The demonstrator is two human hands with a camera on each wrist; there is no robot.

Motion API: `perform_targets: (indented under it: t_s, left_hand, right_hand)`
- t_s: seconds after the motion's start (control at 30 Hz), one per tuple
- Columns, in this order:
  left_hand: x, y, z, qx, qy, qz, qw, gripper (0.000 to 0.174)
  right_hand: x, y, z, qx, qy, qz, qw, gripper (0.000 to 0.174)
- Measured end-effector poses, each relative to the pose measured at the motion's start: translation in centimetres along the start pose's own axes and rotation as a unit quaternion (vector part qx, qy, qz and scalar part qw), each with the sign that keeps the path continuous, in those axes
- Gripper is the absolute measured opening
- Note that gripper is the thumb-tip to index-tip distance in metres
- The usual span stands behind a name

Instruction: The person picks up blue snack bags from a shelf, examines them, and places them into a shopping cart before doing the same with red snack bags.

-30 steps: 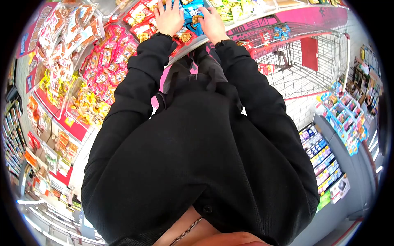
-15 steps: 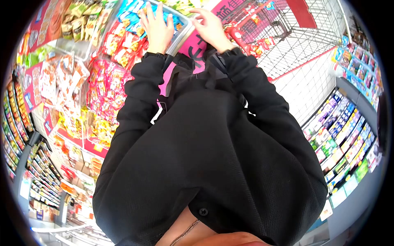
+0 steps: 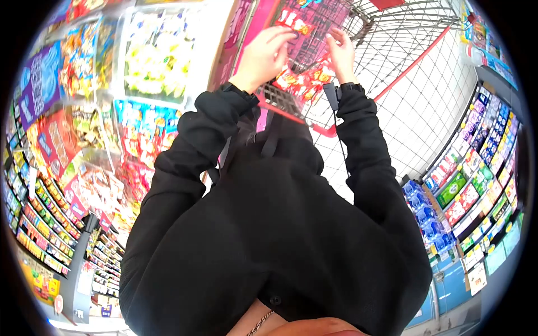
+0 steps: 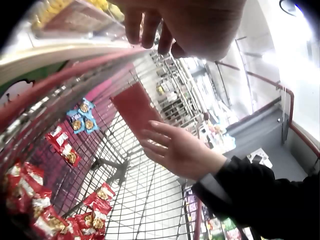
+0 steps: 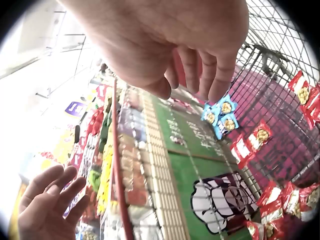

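Observation:
Both hands hover over a wire shopping cart (image 3: 409, 78), and neither holds anything. My left hand (image 3: 260, 59) is over the cart's near left side, its fingers loosely bent. To its right my right hand (image 3: 342, 56) hangs with relaxed fingers, apart from the left. Below them a pile of red snack packets (image 3: 302, 81) lies in the cart. In the left wrist view, a few more red packets (image 4: 64, 146) and a small group of blue packets (image 4: 82, 117) lie farther along the cart floor. The right hand (image 4: 180, 150) shows empty there too.
Bins of wrapped snacks (image 3: 159, 61) stand on a display to the left. A red panel (image 4: 135, 107) is fixed at the cart's far end. The cart's red rail (image 5: 119, 165) runs beside the display, and stocked shelves (image 3: 476, 162) stand at the right.
Both hands have moved from the snack bins to over the cart. The view has turned right, so the bins now sit at the left. Both hands remain empty since half a second ago.

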State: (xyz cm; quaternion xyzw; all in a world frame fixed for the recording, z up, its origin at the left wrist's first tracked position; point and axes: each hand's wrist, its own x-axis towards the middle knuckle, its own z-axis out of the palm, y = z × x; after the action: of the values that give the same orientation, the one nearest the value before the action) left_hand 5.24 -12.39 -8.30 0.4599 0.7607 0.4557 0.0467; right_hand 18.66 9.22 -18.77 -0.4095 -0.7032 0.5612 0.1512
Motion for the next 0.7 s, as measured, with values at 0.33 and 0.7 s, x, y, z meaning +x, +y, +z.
perform_targets:
  t_s: [0.33,0.7]
  left_hand:
    - [7.6,-12.5,19.7,-0.074,-0.181,-0.434,0.879,0.057]
    - [12.7,-26.1,32.1,0.123,-0.059,-0.291,0.947,0.070]
  right_hand:
    - [13.6,12.7,-0.6,0.023,0.044,0.186,0.981,0.065]
    - [27.6,15.1,3.8,-0.050,0.005,0.009,0.999,0.049]
